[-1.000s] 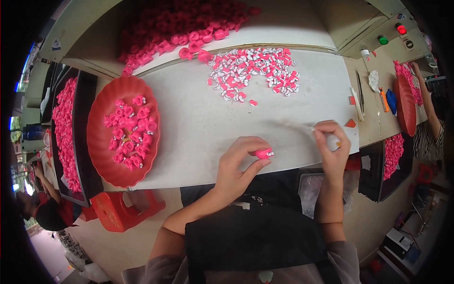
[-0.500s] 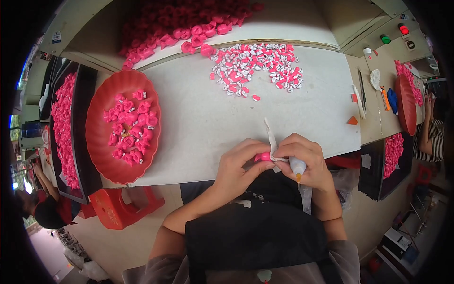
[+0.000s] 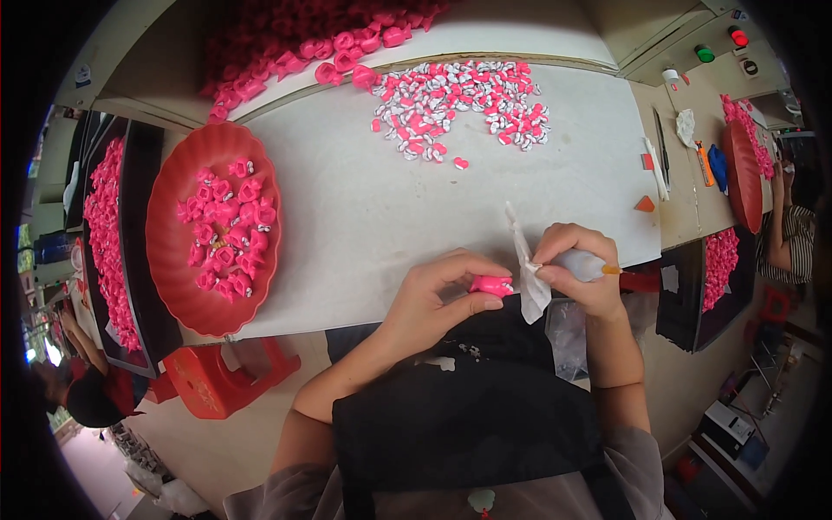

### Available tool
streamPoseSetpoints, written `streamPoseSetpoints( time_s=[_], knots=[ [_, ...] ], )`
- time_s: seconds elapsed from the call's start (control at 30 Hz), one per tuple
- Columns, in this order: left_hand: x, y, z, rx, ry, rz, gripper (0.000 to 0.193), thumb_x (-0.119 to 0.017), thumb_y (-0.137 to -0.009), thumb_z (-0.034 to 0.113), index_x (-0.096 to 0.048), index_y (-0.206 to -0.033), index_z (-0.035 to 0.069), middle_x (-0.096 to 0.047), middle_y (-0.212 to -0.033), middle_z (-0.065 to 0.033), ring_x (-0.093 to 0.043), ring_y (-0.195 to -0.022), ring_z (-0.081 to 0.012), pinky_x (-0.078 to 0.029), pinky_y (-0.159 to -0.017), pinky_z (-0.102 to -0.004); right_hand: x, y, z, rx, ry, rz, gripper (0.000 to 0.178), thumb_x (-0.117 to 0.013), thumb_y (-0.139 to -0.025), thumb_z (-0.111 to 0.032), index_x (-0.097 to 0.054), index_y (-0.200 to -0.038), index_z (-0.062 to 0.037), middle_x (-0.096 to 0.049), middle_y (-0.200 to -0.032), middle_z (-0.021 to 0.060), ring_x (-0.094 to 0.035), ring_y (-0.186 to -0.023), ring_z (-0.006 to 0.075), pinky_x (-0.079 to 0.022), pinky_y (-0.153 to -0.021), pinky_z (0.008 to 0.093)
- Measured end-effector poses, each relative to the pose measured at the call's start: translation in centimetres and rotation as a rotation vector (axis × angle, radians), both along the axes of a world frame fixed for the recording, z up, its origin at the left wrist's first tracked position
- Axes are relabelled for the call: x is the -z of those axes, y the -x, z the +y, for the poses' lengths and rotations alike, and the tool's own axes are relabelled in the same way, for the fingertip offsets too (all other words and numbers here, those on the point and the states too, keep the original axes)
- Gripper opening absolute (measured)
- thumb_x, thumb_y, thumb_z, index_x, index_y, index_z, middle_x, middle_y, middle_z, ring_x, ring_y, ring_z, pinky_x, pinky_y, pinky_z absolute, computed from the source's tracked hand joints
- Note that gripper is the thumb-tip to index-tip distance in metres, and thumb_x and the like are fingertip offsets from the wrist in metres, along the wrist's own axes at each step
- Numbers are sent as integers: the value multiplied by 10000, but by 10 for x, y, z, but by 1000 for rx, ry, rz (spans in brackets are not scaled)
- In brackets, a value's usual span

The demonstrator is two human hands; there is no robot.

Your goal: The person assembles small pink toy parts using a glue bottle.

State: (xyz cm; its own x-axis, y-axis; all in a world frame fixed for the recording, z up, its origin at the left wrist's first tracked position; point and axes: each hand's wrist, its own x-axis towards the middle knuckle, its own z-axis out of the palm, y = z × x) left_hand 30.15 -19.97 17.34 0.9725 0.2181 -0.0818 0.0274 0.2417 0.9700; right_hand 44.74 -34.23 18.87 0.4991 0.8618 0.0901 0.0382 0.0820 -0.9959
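Note:
Between the thumb and fingers of my left hand is a small pink figurine with a white patch at its right end. My right hand pinches a crumpled white tissue at its fingertips. The same hand also holds a pale squeeze bottle in its palm, with its orange nozzle tip pointing right. A small gap lies between the tissue and the figurine. Both hands are over the front edge of the white-covered table.
At left stands a red scalloped tray with several pink figurines. Small pink-and-white pieces are spread at the back, below a shelf of pink parts. Black bins flank the table, and a red stool is below left. Other people work at both sides.
My right hand has moved right with the tissue and bottle, away from the figurine. The bottle has turned from pointing down to pointing right. My left hand still holds the figurine.

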Motion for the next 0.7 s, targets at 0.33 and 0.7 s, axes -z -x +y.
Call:
streamPoseSetpoints(
  time_s=[0.33, 0.7],
  knots=[
    [2, -1, -1, -159, -376, -123, 250, -669, -685, 9, -585, -920, 15, -582, -907, -94, -567, -828, -177, -446, -727, -272, 3, 13, 1, 69, -6, -101, 132, -603, -688, 71, -604, -794, -7, -576, -768, 76, -526, -680, 127, -402, -614, 230],
    [-11, 9, 8, -123, -306, -20, 238, -600, -764, 14, -571, -1000, -1, -559, -865, -80, -559, -755, -133, -461, -671, -238, -14, -54, -21, 837, 188, -593, 285, -579, -719, 24, -516, -997, 29, -523, -975, 100, -462, -744, 120, -383, -704, 226]
  ],
)
